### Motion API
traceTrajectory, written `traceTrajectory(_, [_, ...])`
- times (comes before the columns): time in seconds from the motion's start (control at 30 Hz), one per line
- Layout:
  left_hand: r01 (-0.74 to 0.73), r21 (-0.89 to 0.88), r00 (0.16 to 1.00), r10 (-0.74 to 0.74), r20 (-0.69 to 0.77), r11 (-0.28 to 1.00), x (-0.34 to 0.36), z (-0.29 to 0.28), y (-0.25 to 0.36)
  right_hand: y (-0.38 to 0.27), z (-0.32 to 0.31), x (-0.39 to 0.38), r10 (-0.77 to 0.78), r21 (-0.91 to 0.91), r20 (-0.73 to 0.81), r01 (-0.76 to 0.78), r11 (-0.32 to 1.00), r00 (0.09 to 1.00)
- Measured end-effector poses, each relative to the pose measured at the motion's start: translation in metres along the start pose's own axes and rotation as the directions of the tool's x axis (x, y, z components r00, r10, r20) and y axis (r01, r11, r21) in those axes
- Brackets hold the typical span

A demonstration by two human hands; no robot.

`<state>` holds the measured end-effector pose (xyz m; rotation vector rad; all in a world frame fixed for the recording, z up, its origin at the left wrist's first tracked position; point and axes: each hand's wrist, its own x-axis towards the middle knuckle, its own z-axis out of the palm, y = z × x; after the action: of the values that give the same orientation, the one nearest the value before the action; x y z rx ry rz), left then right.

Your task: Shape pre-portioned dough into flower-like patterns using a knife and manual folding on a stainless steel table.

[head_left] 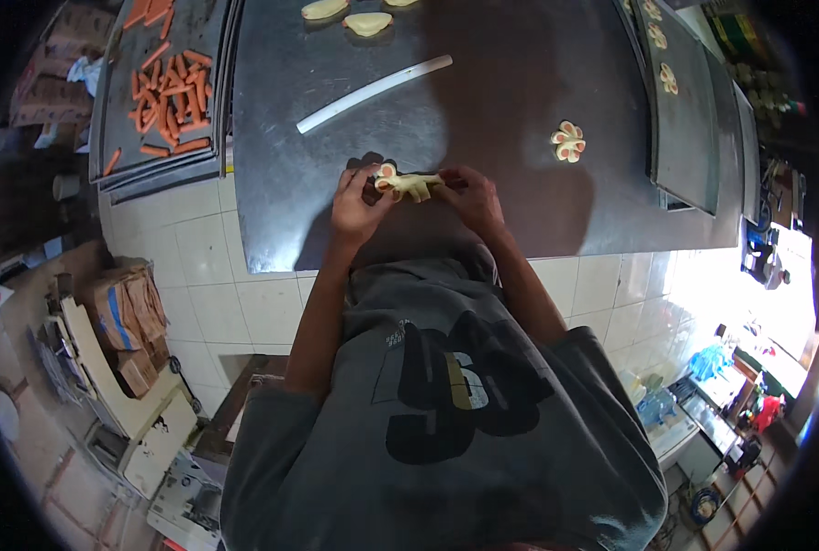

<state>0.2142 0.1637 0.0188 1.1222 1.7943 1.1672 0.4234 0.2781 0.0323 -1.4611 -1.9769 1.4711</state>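
Observation:
Between my two hands, close to the table's near edge, is a strip of pale dough with cut sausage slices (408,186) showing at its left end. My left hand (359,200) pinches the left end, where the slices face up. Its right end is gripped by the fingers of my right hand (469,197). Some cut segments hang along the middle of the strip. A finished-looking flower-shaped sausage bun (568,141) lies to the right on the dark table (510,83). Beyond my hands lies a long white rod (375,95), slanting up to the right.
Left of the table, a dark tray (120,101) holds a pile of orange sausages (173,101). Whole dough pieces (368,24) lie at the table's far side. On the right, another tray (689,129) carries several flower-shaped buns (668,79). White floor tiles (272,308) show below the table edge.

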Motion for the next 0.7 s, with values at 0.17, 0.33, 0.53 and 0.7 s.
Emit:
traceTrajectory(0.17, [-0.036, 0.165, 0.997, 0.047, -0.062, 0.986, -0.008, 0.011, -0.009, -0.007, -0.004, 0.007, -0.052, -0.098, 0.061, 0.058, 0.994, 0.997])
traceTrajectory(0.33, [0.086, 0.071, 0.991, -0.078, -0.105, 0.994, -0.007, 0.011, 0.017, -0.003, -0.01, 0.018, -0.044, 0.005, 0.112, 0.044, 0.999, 0.993])
traceTrajectory(0.53, [0.078, 0.081, 0.994, -0.072, -0.08, 0.994, -0.009, 0.012, 0.013, -0.004, -0.008, 0.043, -0.059, 0.174, 0.215, 0.021, 0.985, 0.975])
traceTrajectory(0.7, [-0.016, 0.095, 0.994, 0.026, -0.104, 0.995, -0.008, 0.016, 0.005, -0.013, -0.008, 0.071, -0.145, 0.068, 0.311, 0.131, 0.989, 0.939])
